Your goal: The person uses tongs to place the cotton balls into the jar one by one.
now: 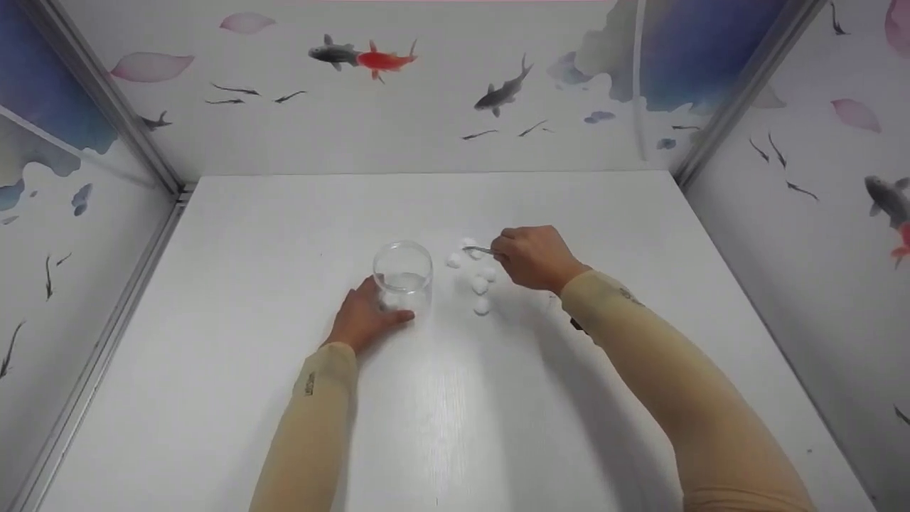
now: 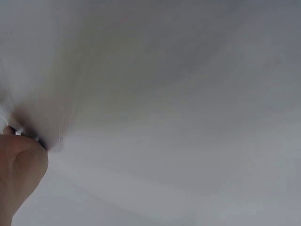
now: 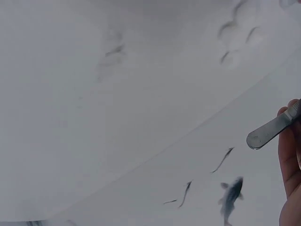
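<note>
In the head view, my left hand (image 1: 365, 316) holds the lower part of a clear, open-topped jar (image 1: 403, 264), thumb along its near side. Some white balls show faintly low in the jar. My right hand (image 1: 537, 256) grips metal tweezers (image 1: 479, 249), their tip at a fluffy white cotton ball (image 1: 468, 242); whether it is pinched cannot be made out. The tweezers' rounded back end (image 3: 265, 135) sticks out from the fingers in the right wrist view. The left wrist view shows only the thumb (image 2: 23, 162) against clear plastic.
Several more cotton balls (image 1: 480, 285) lie loosely right of the jar on the white tabletop (image 1: 441, 427). Panels (image 1: 426, 135) printed with fish stand behind the table and at both sides.
</note>
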Motion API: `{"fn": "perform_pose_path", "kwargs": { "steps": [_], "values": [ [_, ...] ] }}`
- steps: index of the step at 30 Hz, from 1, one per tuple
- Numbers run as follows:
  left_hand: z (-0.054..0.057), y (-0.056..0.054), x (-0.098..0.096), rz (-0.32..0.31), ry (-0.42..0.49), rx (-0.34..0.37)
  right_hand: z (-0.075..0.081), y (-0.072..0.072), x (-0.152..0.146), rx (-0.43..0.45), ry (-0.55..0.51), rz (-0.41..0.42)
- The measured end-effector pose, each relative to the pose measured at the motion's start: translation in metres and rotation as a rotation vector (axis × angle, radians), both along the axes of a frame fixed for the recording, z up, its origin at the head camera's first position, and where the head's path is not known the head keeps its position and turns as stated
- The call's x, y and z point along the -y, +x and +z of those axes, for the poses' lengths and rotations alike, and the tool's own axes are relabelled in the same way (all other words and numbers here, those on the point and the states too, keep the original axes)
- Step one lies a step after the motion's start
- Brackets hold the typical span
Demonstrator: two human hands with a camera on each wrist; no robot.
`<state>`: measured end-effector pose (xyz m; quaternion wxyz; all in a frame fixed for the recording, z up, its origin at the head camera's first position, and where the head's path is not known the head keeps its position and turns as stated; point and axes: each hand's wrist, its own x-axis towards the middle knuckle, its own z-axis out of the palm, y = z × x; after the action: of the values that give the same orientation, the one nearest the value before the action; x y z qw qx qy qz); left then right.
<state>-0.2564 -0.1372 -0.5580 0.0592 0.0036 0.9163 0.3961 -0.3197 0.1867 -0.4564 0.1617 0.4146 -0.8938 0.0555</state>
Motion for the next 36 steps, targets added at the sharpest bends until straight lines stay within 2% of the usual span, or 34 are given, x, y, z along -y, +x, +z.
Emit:
{"fn": "perform_pose_path", "kwargs": {
  "steps": [6, 13, 20, 27, 36],
  "values": [
    [0.001, 0.0, -0.001, 0.016, 0.009, 0.013, 0.008, 0.008, 0.037, -0.012, -0.016, 0.084],
    [-0.001, -0.001, -0.001, 0.015, 0.021, 0.001, 0.004, 0.011, 0.06, 0.027, 0.03, 0.12],
    [0.003, -0.001, -0.001, 0.011, -0.005, -0.003, -0.002, 0.01, 0.062, 0.023, 0.019, 0.168],
    [0.003, 0.0, 0.0, 0.012, -0.017, -0.007, -0.003, 0.011, 0.063, 0.029, 0.01, 0.187],
    [0.003, 0.0, -0.001, 0.004, -0.031, -0.015, 0.001, 0.01, 0.053, 0.019, -0.004, 0.169]
  ]
}}
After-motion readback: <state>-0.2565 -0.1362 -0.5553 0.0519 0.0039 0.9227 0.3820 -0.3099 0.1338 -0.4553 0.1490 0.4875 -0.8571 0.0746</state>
